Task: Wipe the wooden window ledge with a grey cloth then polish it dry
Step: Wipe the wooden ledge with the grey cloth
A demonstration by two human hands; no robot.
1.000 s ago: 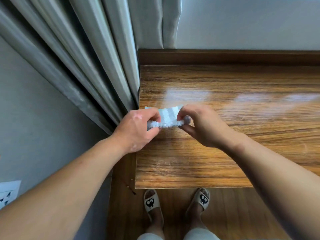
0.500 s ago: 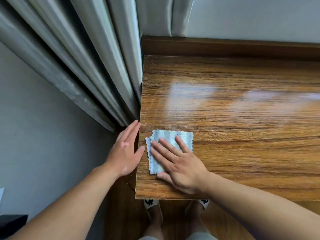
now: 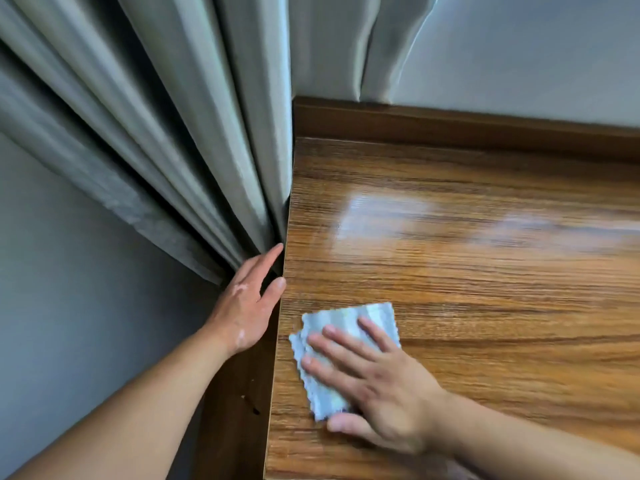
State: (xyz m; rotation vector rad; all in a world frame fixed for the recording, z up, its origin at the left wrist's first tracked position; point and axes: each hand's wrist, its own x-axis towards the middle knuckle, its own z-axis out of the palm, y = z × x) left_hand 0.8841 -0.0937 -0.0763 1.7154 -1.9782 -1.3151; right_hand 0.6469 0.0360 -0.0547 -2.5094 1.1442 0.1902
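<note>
Near the front left corner of the glossy brown wooden window ledge (image 3: 467, 289), a small pale grey cloth (image 3: 349, 318) with faint stripes and a scalloped edge lies flat on the wood, folded so that a second layer peeks out along its left side. The right hand (image 3: 384, 386) lies on top of it, palm down, with the fingers (image 3: 341, 344) straight and spread across the fabric and pointing up and to the left; the thumb rests on the bare wood just in front of the cloth's near edge. Nothing is pinched or gripped.

The left hand (image 3: 244, 306) is off the ledge's top, beside its left edge, relaxed and flat, holding nothing. Its thumb tip touches the ledge's side edge, and its straight fingers reach up to where the long grey-green pleated curtain (image 3: 180, 140) hangs down beside the ledge.

A dark brown wooden strip (image 3: 467, 131) runs along the back of the ledge under a pale wall (image 3: 536, 57). A bright patch of reflected light (image 3: 381, 216) lies on the wood, well beyond the cloth. A plain grey wall (image 3: 52, 289) fills the lower left.
</note>
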